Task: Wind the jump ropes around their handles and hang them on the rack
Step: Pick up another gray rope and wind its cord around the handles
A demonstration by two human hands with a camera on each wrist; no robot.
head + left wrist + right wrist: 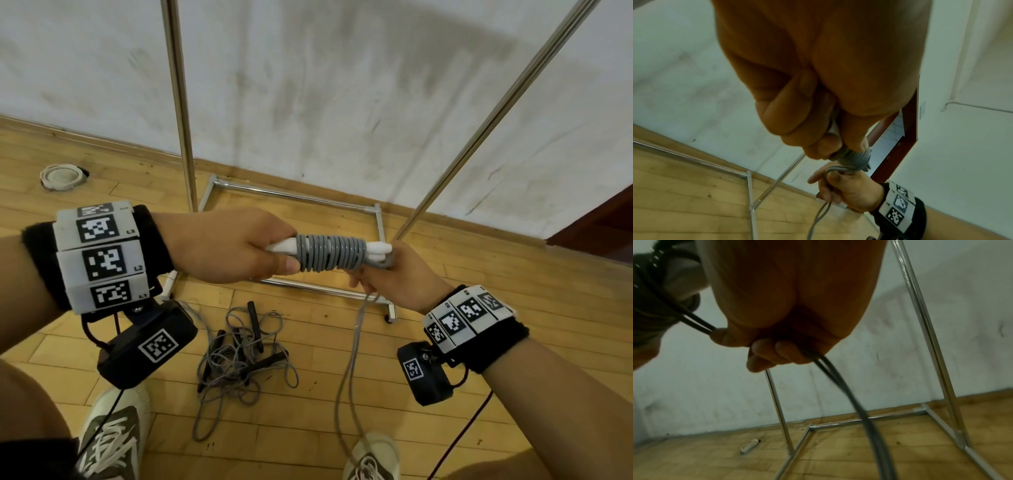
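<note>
My left hand [239, 248] grips the left end of two white handles [378, 247] held together, with grey rope [330, 253] coiled tightly round their middle. At the handles' right end my right hand [387, 277] pinches the doubled grey rope, and its loose length [352, 346] hangs down to the floor. In the left wrist view my left fingers [797, 123] curl round the handles above the coil [854, 158]. The right wrist view shows my right fingers [774, 352] closed on the doubled rope [855, 402]. The chrome rack [181, 102] stands just behind my hands.
A tangled pile of grey ropes with black handles [239, 356] lies on the wooden floor between my shoes [113, 438]. The rack's base frame [294, 195] sits against the white wall. A white ring-shaped object [61, 176] lies at the far left by the skirting.
</note>
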